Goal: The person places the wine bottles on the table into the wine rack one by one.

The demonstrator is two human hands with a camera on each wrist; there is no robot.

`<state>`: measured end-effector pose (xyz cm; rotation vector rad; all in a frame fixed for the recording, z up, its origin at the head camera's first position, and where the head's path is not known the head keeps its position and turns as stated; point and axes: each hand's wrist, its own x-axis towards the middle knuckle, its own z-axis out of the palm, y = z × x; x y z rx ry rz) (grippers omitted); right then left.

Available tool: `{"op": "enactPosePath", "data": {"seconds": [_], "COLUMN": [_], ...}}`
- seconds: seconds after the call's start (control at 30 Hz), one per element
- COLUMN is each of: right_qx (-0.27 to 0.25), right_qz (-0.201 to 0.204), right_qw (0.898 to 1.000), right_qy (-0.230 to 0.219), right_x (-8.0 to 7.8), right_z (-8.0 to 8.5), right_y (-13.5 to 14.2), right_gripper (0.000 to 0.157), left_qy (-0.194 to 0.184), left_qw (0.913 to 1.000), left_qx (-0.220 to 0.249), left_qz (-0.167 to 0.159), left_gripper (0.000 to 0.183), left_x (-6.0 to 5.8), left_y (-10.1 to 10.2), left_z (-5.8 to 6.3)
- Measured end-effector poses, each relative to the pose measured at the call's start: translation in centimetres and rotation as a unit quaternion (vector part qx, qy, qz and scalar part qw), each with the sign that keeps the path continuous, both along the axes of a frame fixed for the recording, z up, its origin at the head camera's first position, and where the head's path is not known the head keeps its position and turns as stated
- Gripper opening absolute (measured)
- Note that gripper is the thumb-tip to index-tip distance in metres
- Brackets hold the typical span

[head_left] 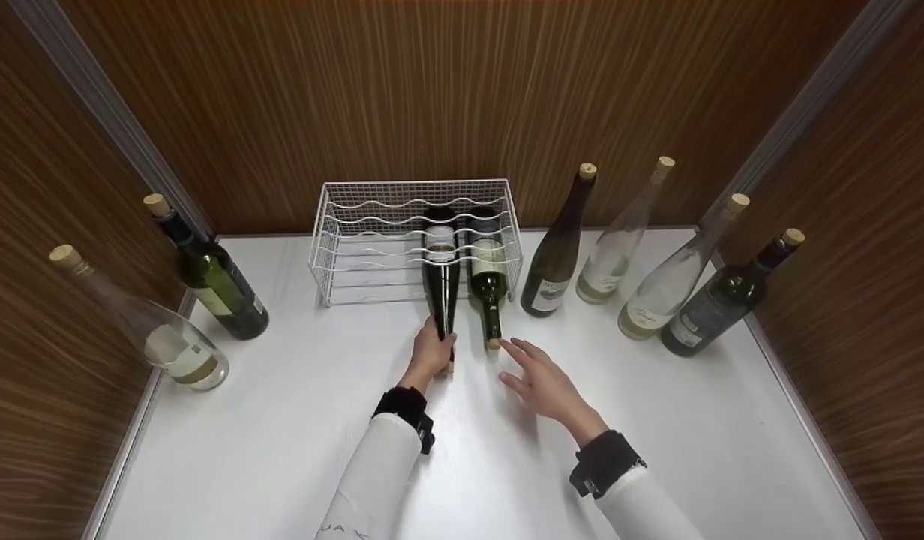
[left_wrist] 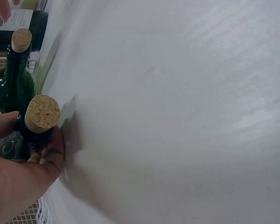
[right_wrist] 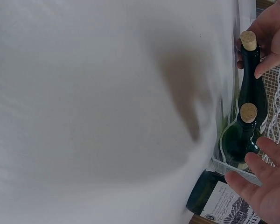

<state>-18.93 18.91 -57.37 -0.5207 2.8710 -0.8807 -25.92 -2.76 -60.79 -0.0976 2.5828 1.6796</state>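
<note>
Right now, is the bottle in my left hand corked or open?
Corked: in the left wrist view, a cork plugs the bottle your left hand grips.

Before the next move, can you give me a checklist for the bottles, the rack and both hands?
1. Both hands free: not ok; the left hand grips the dark bottle by its neck.
2. Right hand holding nothing: ok.
3. Cork in the dark bottle: ok.
4. Neighbouring bottle lying in the wire rack: ok.
5. Dark bottle resting steady without the hand: cannot tell.
</note>
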Motion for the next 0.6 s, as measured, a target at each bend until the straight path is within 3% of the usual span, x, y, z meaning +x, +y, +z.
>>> {"op": "enactPosePath", "data": {"seconds": [0.6], "right_qx": [-0.005], "right_qz": [0.003], "right_qw": [1.0], "right_qy": [0.0], "right_x": [-0.03], "right_z": [-0.1], "right_y": [-0.15], "right_gripper": [0.057], "left_qy": [-0.004], "left_qw": [0.9997], "left_qx": [-0.023], "left_qz": [-0.005], "left_gripper": [0.061], "left_x": [-0.27], "left_y": [-0.75], "left_z": [0.27]}}
